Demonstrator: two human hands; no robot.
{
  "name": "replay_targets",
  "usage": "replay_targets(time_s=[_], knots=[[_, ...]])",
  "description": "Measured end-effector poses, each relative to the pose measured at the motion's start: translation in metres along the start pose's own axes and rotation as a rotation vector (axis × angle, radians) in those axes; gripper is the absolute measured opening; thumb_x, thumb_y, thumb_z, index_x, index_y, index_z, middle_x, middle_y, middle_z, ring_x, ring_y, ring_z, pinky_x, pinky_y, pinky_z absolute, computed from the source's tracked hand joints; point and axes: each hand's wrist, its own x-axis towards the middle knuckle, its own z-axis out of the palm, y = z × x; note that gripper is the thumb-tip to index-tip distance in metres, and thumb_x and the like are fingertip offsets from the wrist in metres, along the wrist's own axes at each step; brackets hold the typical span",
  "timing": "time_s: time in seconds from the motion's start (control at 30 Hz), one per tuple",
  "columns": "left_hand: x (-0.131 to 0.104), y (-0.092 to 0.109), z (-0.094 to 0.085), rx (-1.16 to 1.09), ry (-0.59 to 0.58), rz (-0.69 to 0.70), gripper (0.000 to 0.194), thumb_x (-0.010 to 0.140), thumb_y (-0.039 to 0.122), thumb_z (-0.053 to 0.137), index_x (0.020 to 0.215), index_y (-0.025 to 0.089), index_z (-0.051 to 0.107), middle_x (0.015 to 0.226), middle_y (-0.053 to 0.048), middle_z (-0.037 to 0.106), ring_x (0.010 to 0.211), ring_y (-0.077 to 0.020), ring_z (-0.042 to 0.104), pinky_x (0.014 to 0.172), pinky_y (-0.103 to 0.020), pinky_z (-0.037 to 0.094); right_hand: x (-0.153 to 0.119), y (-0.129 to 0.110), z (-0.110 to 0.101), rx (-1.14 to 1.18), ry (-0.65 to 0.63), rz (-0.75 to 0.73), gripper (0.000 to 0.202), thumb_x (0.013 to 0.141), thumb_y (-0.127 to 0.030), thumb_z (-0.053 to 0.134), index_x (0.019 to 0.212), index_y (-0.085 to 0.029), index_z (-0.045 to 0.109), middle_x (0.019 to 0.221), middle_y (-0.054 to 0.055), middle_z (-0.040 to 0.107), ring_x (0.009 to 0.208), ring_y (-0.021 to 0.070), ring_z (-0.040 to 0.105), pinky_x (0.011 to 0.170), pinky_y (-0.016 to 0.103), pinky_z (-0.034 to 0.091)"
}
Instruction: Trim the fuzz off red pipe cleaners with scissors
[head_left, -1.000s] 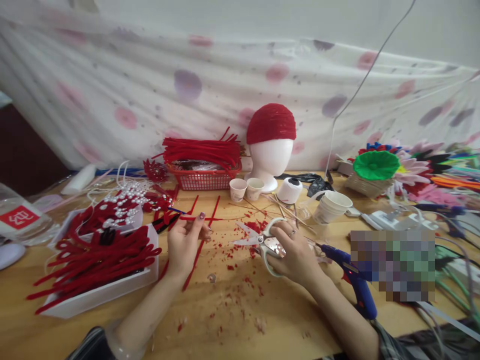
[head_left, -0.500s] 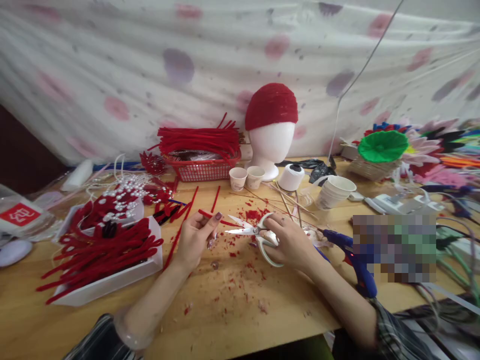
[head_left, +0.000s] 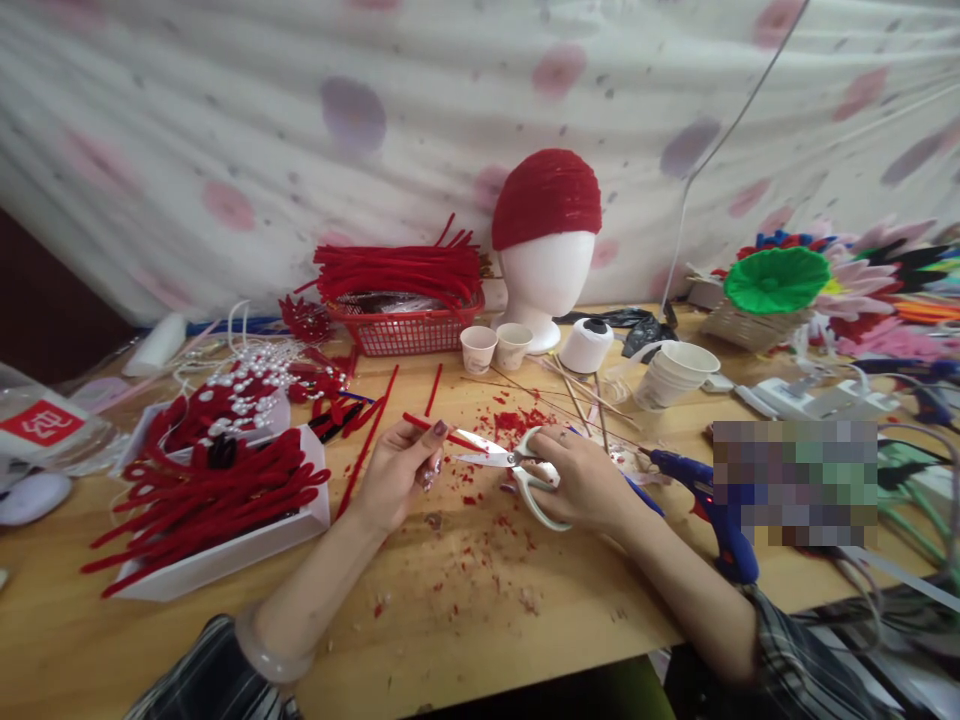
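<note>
Between thumb and fingers, my left hand (head_left: 401,470) pinches a short red fuzzy stem (head_left: 459,440) that points right. My right hand (head_left: 581,478) has its fingers in the handles of white scissors (head_left: 534,490). The scissor blades point left, slightly parted, at the right end of the stem. Red fuzz clippings (head_left: 517,420) lie on the wooden table (head_left: 450,660) around and below the blades. Two thin red stems lie on the table behind and left of my left hand.
A white tray (head_left: 225,575) of red stems is at the left, and a red basket (head_left: 412,335) behind. A foam head (head_left: 547,275) in a red cap, paper cups (head_left: 478,350) and a thread spool (head_left: 586,348) stand at the back. A blue glue gun (head_left: 724,515) lies at the right.
The scissor blades have closed partway, narrowing the gap between them near the red stem. The whole view has shifted slightly; both hands keep their hold.
</note>
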Motion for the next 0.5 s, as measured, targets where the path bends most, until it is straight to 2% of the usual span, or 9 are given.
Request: replay_targets(time_s=[0.5], knots=[[-0.0007, 0.0017, 0.0026, 0.007, 0.026, 0.004, 0.037, 0.052, 0.043, 0.084, 0.065, 0.014, 0.067, 0.039, 0.007, 0.049, 0.035, -0.0024, 0.038, 0.033, -0.013, 0.029, -0.0025, 0.0032, 0.0021, -0.058, -0.009, 0.017, 0.028, 0.084, -0.047, 0.052, 0.074, -0.020, 0.051, 0.070, 0.003, 0.060, 0.061, 0.0140, 0.051, 0.056, 0.026, 0.028]])
